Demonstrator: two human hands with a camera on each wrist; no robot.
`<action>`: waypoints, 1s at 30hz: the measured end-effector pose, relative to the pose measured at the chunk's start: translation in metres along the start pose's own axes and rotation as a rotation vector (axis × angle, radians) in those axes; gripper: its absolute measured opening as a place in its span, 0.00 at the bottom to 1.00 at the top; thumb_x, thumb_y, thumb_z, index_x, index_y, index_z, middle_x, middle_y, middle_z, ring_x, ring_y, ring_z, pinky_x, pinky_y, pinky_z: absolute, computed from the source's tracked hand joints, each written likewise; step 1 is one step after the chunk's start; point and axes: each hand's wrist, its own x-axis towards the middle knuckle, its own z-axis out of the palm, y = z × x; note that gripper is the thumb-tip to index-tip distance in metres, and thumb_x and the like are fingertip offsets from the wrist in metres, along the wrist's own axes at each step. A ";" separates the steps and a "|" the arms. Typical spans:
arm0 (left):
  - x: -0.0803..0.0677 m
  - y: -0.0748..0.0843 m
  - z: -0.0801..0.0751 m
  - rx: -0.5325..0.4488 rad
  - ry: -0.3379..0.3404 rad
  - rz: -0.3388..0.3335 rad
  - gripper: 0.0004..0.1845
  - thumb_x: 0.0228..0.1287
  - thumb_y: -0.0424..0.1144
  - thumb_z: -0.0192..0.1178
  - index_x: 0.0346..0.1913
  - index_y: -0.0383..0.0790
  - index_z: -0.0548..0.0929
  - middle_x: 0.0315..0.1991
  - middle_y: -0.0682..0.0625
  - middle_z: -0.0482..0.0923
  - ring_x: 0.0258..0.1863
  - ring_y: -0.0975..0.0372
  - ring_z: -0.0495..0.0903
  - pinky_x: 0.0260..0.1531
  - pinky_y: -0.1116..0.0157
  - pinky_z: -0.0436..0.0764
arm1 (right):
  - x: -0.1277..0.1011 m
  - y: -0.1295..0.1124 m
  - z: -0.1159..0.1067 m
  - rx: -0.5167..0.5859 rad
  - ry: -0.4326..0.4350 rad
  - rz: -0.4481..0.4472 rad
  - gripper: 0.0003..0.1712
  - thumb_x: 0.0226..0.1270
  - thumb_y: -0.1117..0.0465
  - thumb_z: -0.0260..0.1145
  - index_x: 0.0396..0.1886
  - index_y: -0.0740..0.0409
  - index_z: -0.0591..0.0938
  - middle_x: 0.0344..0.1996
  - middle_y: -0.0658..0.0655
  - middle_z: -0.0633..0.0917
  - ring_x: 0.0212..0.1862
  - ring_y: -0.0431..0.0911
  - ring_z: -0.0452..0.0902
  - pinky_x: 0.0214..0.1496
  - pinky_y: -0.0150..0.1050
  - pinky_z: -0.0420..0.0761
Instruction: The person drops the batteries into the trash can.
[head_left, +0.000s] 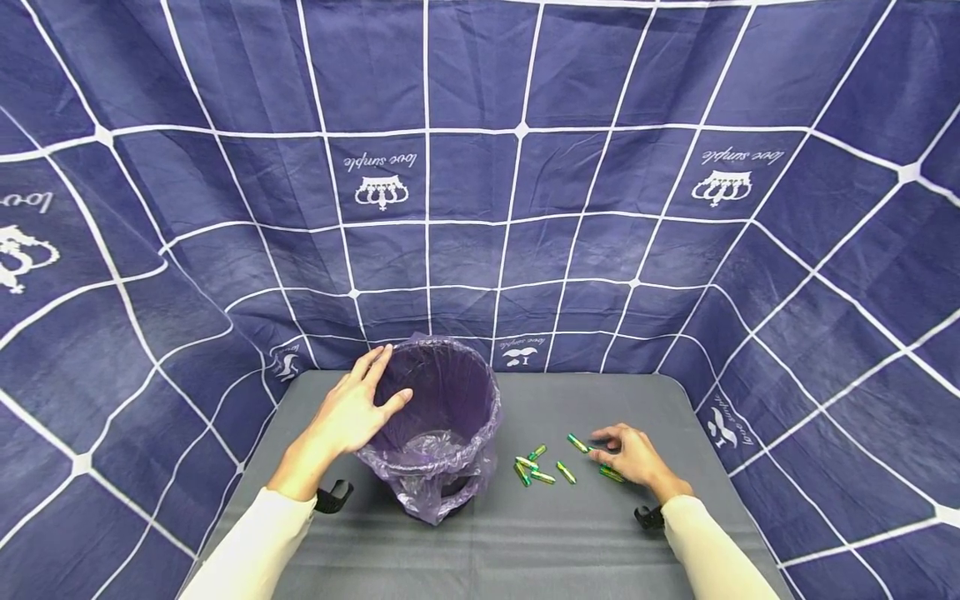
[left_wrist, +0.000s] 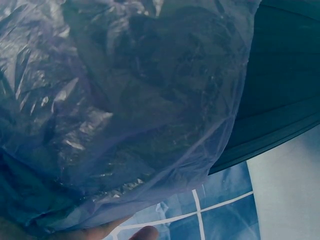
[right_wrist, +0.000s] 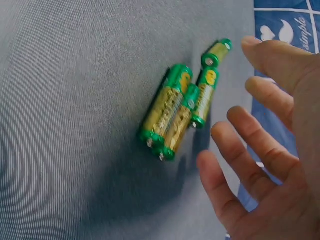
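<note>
A wastebasket lined with a translucent purple bag (head_left: 442, 454) stands left of centre in the head view. At its left rim is my left hand (head_left: 348, 412), with fingers extended and the thumb over the opening. The bag (left_wrist: 135, 100) fills much of the left wrist view, beside the dark wall of the basket (left_wrist: 285, 80). My right hand (head_left: 632, 456) hovers over green and gold batteries (head_left: 611, 473) on the right. Spread fingers (right_wrist: 255, 140) hold nothing in the right wrist view, close beside several batteries (right_wrist: 167, 107) lying together.
Several more batteries (head_left: 524, 475) lie in a loose group between the basket and my right hand, with a single battery (head_left: 566, 472) nearby. Blue cloth with white lines (head_left: 465, 258) encloses the grey tabletop (head_left: 555, 550) at the back and sides.
</note>
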 end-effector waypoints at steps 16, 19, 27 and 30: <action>0.001 0.001 0.000 -0.001 0.002 0.000 0.49 0.87 0.62 0.62 0.95 0.40 0.60 0.93 0.35 0.60 0.85 0.27 0.71 0.81 0.28 0.74 | 0.008 0.003 0.019 0.031 -0.030 0.061 0.09 0.67 0.66 0.86 0.45 0.55 0.98 0.38 0.49 0.89 0.38 0.34 0.80 0.45 0.32 0.81; 0.001 0.001 0.000 -0.001 -0.001 -0.002 0.49 0.87 0.63 0.62 0.95 0.40 0.60 0.94 0.35 0.60 0.85 0.27 0.72 0.80 0.28 0.74 | 0.008 0.005 0.020 0.031 -0.010 0.034 0.08 0.66 0.69 0.84 0.43 0.56 0.98 0.36 0.50 0.89 0.37 0.32 0.80 0.44 0.31 0.81; 0.001 0.001 0.000 -0.005 0.000 -0.009 0.49 0.86 0.63 0.62 0.95 0.40 0.60 0.94 0.35 0.60 0.85 0.27 0.72 0.80 0.28 0.74 | 0.009 0.012 0.022 0.015 -0.005 0.035 0.08 0.70 0.68 0.83 0.45 0.53 0.98 0.36 0.49 0.90 0.36 0.30 0.79 0.43 0.31 0.82; 0.000 0.001 0.000 -0.005 -0.002 -0.010 0.48 0.86 0.62 0.62 0.95 0.40 0.60 0.93 0.35 0.60 0.86 0.27 0.71 0.81 0.28 0.74 | 0.009 0.009 0.022 0.026 -0.010 0.040 0.07 0.71 0.68 0.83 0.45 0.54 0.98 0.36 0.50 0.91 0.36 0.32 0.81 0.43 0.31 0.82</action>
